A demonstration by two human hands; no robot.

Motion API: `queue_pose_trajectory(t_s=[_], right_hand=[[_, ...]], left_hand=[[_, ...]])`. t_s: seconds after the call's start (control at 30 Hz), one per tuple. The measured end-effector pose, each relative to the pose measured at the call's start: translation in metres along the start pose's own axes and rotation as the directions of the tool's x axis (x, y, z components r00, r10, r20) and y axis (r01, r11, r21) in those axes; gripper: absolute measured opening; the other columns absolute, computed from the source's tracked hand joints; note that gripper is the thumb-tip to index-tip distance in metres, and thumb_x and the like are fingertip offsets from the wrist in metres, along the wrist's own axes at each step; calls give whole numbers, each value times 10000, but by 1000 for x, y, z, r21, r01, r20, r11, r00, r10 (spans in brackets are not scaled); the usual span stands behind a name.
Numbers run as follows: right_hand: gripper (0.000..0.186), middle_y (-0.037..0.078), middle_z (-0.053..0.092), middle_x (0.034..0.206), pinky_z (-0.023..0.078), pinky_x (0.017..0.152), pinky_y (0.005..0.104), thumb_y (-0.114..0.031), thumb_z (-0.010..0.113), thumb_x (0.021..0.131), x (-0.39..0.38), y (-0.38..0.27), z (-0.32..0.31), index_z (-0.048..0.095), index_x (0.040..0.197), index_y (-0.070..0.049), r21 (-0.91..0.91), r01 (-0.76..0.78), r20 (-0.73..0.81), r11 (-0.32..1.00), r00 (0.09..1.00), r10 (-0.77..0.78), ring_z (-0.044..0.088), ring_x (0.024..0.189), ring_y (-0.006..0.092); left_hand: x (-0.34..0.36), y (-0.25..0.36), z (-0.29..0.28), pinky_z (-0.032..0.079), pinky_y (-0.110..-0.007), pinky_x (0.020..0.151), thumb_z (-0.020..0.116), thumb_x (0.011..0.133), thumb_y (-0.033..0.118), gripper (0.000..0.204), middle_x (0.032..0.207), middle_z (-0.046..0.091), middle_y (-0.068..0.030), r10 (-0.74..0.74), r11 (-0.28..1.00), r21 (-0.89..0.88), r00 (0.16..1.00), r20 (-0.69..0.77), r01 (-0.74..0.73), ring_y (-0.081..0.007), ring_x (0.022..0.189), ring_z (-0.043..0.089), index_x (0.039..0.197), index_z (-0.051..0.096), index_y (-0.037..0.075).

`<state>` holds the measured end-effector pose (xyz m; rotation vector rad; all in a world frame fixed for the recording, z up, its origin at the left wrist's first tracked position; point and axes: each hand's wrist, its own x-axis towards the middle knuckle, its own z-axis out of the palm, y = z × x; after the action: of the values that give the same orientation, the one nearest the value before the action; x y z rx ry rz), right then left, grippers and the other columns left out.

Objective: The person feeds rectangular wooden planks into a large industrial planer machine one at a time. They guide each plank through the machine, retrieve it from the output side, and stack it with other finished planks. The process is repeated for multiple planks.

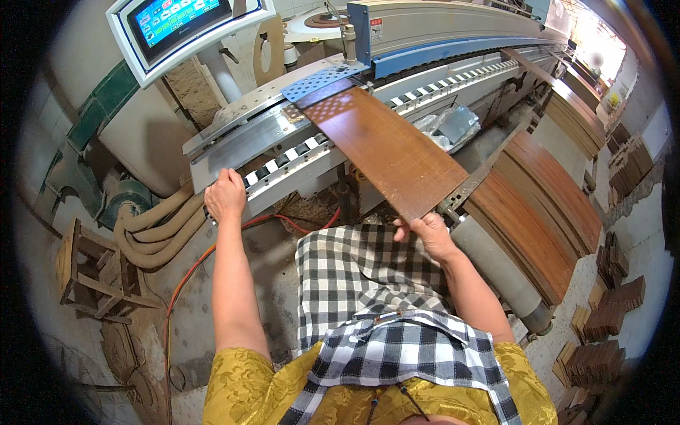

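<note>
Right fingers [401, 229] grip the brown panel [389, 152]; left fingers [229, 176] clasp the machine rail [297, 173].

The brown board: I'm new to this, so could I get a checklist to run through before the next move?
1. Right hand's grip on the brown board: ok, holding its near end.
2. Left hand's grip away from the board: ok, at the machine's left end.
3. Far end touching the blue perforated plate: cannot tell.
4. Screen lit: ok.
5. Floor free of hoses: not ok, a red-orange hose crosses it.
</note>
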<state>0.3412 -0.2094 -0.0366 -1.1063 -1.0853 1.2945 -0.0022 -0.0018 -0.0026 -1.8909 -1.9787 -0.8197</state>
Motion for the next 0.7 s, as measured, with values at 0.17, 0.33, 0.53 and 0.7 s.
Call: queue_pose_trajectory(t_s=[0.17,0.33,0.53,0.7], right_hand=[[345,81,608,637,437,647,265,-319,488,885,3,8,-33,589,797,-1,46,0,-236,999,972,10,563,593,143],[411,40,553,534,395,500,225,-430,497,868,9,6,-54,561,698,-61,163,72,-411,984,912,1,512,484,114],[436,24,534,552,392,485,220,-448,491,867,-1,-8,-76,575,825,-22,132,138,-596,982,802,-32,494,513,94],[406,12,534,610,399,519,205,-260,506,883,-81,25,-132,461,1213,-26,-157,39,-806,987,572,-151,510,552,86]], left_hand=[[0,0,1,432,-475,663,402,859,305,311,702,605,-207,7,1000,-12,1000,-17,-7,-393,682,576,770,588,73],[-1,2,2,446,-421,640,437,842,256,283,633,598,-191,37,999,19,994,-99,-36,-351,611,586,694,570,56],[0,2,0,443,-423,641,435,844,256,285,634,598,-192,56,998,29,994,-96,-53,-355,613,585,693,566,53],[-1,4,0,442,-426,638,437,843,256,284,633,596,-193,54,998,39,994,-93,-50,-354,614,585,692,568,54]])
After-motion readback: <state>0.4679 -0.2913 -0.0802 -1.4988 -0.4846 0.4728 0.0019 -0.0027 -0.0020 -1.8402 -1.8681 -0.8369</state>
